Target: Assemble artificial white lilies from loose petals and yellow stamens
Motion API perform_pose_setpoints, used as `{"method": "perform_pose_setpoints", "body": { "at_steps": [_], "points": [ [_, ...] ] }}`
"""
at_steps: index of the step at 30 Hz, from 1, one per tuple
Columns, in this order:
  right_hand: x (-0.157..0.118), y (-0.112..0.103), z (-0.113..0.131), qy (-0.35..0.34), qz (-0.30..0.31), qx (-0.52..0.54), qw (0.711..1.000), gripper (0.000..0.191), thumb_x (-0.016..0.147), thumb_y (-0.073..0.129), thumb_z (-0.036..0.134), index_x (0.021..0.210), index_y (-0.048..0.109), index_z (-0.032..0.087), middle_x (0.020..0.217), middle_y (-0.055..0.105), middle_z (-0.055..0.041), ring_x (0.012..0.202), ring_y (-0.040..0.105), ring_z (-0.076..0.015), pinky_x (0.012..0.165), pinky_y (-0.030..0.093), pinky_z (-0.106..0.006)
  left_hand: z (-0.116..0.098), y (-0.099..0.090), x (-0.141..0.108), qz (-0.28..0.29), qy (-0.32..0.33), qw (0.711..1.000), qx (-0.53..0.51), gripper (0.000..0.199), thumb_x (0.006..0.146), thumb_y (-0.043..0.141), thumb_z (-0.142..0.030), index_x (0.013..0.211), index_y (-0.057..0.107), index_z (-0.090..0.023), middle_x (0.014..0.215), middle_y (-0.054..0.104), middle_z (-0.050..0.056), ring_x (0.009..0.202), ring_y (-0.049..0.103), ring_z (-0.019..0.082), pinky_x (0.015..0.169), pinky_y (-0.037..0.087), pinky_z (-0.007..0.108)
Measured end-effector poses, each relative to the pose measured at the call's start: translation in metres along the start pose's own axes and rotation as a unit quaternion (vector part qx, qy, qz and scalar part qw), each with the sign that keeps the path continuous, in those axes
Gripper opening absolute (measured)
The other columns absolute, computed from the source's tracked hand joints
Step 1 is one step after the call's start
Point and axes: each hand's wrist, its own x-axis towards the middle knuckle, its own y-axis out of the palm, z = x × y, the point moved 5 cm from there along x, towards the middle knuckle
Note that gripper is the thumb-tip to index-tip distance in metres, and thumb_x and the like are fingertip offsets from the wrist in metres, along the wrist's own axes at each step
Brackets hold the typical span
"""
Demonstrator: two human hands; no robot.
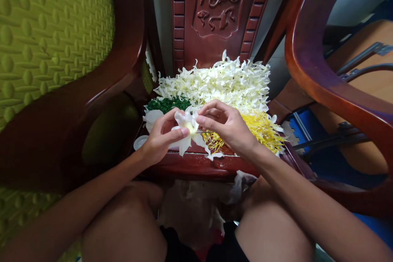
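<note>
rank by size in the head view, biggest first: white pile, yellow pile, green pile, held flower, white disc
1. White pile
2. Yellow pile
3. Held flower and green pile: unsure, the flower is nearer the camera
4. White disc

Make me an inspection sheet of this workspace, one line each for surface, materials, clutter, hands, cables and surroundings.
Surface: glossy red-brown wooden seat, tiny pale specks near its front edge.
Materials: heaped white petals, yellow strands, dark green pieces.
Clutter: loose white petal at the front edge; round white lid at left.
Hands: left hand pinches a white flower; right hand pinches its petal; thin dark rod beside it.
Cables: nothing seen.
Surroundings: carved red-brown wooden backrest, yellow-green textured mat.
</note>
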Motion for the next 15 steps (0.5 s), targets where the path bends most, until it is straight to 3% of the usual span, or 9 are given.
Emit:
{"method": "perform_pose_setpoints", "body": {
  "at_steps": [3,6,9,12,15],
  "points": [
    [0.001,0.0,-0.005,0.033,0.018,0.023,0.999,0.038,0.068,0.089,0.027,0.099,0.069,0.022,0.087,0.073,0.0007,0.08,0.067,-0.0116,0.073,0.054,-0.025,0.0,0.001,0.0,0.011,-0.003,1.0,0.005,0.027,0.074,0.08,-0.033,0.08,0.057,-0.019,0.074,0.051,-0.001,0.067,0.045,0.013,0.06,0.032,0.027],
    [0.003,-0.005,-0.004,0.024,0.016,0.064,0.998,0.044,0.065,0.091,0.021,0.104,0.069,0.024,0.087,0.073,0.0022,0.083,0.068,-0.0119,0.076,0.055,-0.025,-0.001,0.001,0.0,0.003,-0.001,1.0,0.008,0.027,0.073,0.08,-0.032,0.079,0.057,-0.019,0.073,0.05,-0.002,0.066,0.044,0.013,0.06,0.032,0.027],
    [0.002,-0.012,0.004,-0.018,0.002,0.037,0.999,0.031,0.074,0.085,0.024,0.103,0.073,0.025,0.088,0.072,0.0024,0.082,0.065,-0.0099,0.075,0.054,-0.022,-0.002,0.001,0.001,-0.012,0.002,1.0,0.007,0.027,0.072,0.08,-0.031,0.078,0.057,-0.019,0.072,0.05,-0.002,0.065,0.044,0.012,0.059,0.032,0.027],
    [-0.001,-0.009,0.012,-0.036,0.035,-0.047,0.998,0.014,0.084,0.077,0.028,0.096,0.077,0.022,0.092,0.073,-0.0004,0.082,0.064,-0.0099,0.075,0.054,-0.022,-0.003,0.001,0.001,-0.019,-0.001,1.0,0.007,0.028,0.07,0.08,-0.032,0.076,0.056,-0.019,0.071,0.05,-0.002,0.064,0.044,0.013,0.059,0.032,0.028],
    [-0.004,-0.006,0.019,-0.046,0.052,-0.075,0.995,0.013,0.081,0.08,0.03,0.089,0.077,0.02,0.096,0.075,-0.0029,0.09,0.068,-0.0139,0.082,0.056,-0.027,-0.004,0.001,0.001,-0.028,-0.004,0.999,0.016,0.028,0.069,0.081,-0.033,0.075,0.057,-0.019,0.07,0.049,-0.002,0.064,0.043,0.013,0.058,0.032,0.028]
  ]
}}
